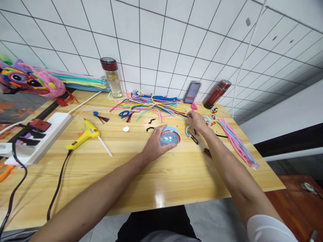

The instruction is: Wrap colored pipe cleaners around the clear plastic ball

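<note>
Right of the glue gun, a clear ball gets cupped by left fingers, probably for steadiness; right fingers can't be read.

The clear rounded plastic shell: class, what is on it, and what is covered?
Light-blue fuzzy strips and a red strip curve along the clear rounded shell. The left hand covers its left part; anything there is hidden.

free tabletop between forearms, pipe-cleaner heap beyond

A lidded glass bottle and a red vacuum flask are standing near the tiled wall, a white power strip lying farther left.
</note>
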Motion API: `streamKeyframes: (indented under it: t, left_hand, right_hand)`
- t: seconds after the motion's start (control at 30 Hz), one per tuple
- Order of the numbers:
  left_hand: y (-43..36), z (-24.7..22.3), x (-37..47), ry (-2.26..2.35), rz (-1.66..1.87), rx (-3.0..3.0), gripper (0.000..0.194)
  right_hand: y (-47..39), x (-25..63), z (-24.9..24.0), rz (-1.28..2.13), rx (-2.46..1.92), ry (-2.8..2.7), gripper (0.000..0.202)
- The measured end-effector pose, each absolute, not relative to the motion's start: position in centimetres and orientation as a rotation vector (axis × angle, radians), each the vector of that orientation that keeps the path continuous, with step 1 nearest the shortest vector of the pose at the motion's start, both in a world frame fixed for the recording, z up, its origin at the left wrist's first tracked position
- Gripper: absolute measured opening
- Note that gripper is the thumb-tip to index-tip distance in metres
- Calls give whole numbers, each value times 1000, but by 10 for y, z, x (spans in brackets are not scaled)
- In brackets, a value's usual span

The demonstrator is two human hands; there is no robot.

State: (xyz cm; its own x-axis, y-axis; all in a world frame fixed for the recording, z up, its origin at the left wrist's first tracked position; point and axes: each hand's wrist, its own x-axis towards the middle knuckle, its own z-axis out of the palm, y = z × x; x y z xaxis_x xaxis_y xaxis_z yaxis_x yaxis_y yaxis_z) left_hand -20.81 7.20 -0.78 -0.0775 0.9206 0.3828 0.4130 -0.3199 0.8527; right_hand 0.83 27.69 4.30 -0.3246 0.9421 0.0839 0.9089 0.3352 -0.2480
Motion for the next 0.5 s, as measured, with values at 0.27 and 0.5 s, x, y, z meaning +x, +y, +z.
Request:
streamKeyframes:
  t: [0.27, 0.5]
  left_hand:
    - [73, -11, -207, 1461, 1406, 1733, 84]
    - [72, -12, -208, 1461, 1412, 1775, 86]
  right_hand:
    - [282, 58, 49, 293, -1659, -2159, 36]
    - [259, 91, 52, 426, -1647, -2153, 28]
